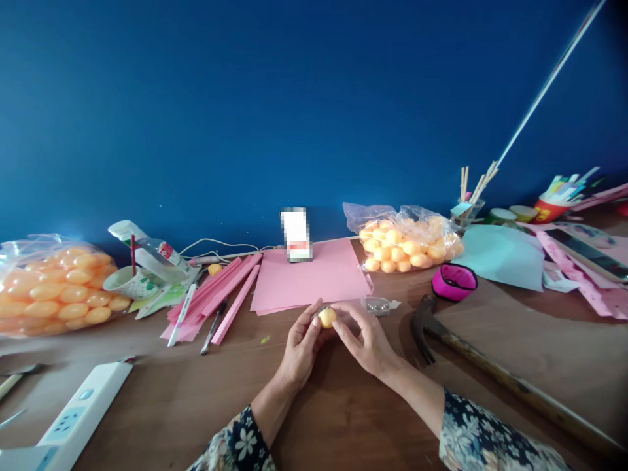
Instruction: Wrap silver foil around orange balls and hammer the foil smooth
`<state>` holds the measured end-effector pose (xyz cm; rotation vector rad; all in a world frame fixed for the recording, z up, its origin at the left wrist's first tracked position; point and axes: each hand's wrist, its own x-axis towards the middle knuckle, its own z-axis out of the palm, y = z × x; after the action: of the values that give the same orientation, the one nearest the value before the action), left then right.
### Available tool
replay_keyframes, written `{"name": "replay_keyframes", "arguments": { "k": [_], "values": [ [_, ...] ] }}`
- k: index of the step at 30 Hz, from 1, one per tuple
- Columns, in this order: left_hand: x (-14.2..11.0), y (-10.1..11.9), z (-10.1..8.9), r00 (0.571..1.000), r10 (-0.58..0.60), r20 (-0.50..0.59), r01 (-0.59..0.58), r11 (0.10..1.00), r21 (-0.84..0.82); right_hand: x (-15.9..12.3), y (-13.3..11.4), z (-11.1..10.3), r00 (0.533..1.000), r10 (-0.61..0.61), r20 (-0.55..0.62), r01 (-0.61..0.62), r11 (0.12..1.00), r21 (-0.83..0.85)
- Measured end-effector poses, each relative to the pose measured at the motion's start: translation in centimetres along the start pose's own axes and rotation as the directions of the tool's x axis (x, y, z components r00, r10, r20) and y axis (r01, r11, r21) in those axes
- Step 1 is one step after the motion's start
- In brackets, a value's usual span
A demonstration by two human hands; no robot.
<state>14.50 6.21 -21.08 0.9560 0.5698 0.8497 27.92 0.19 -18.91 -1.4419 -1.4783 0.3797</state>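
A small yellow-orange ping-pong ball (328, 318) sits between my two hands, above the brown table. My left hand (301, 343) is closed, its thumb and fingers pinching the ball from the left. A small dark, shiny spot shows by the left fingertips, too small to name. From the right, my right hand (370, 340) curls round the ball, with the thumb touching its side; some of its fingers are partly hidden. Just behind that hand lies a clear packet (379, 305) of shiny silver pieces.
Pink paper sheets (309, 278) lie ahead, a phone (296, 235) upright on them. Bags of orange balls stand left (63, 288) and right (407, 245). A hammer (471, 350) and a magenta band (454, 282) lie right; pink strips (220, 288) and a power strip (83, 412) left.
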Motion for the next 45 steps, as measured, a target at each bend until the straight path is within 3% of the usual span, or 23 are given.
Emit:
{"name": "replay_keyframes", "arguments": {
  "k": [7, 13, 23, 28, 37, 45],
  "values": [
    [-0.1, 0.0, 0.2, 0.997, 0.065, -0.052, -0.061, 0.996, 0.072, 0.0, 0.4, 0.5, 0.99, 0.138, 0.004, -0.136, 0.967, 0.217],
    [0.0, -0.1, -0.1, 0.994, 0.051, -0.098, -0.046, 0.998, 0.051, 0.1, -0.1, 0.1, 0.989, 0.114, 0.09, -0.135, 0.95, 0.283],
    [0.0, 0.2, -0.2, 0.988, 0.091, -0.125, -0.079, 0.992, 0.097, 0.1, -0.6, 0.3, 0.99, 0.109, 0.089, -0.131, 0.941, 0.313],
    [-0.2, 0.1, -0.2, 0.981, 0.109, -0.158, -0.087, 0.986, 0.139, -0.1, -0.3, 0.5, 0.993, 0.102, 0.057, -0.115, 0.946, 0.302],
    [-0.3, 0.2, 0.7, 0.982, -0.01, -0.187, 0.003, 0.999, -0.039, -0.5, -0.3, 1.1, 0.99, 0.141, 0.025, -0.141, 0.941, 0.308],
    [-0.3, 0.1, 0.6, 0.988, -0.002, -0.156, -0.005, 0.999, -0.045, -0.6, -0.2, 1.1, 0.997, 0.059, -0.054, -0.052, 0.991, 0.124]
  ]
}}
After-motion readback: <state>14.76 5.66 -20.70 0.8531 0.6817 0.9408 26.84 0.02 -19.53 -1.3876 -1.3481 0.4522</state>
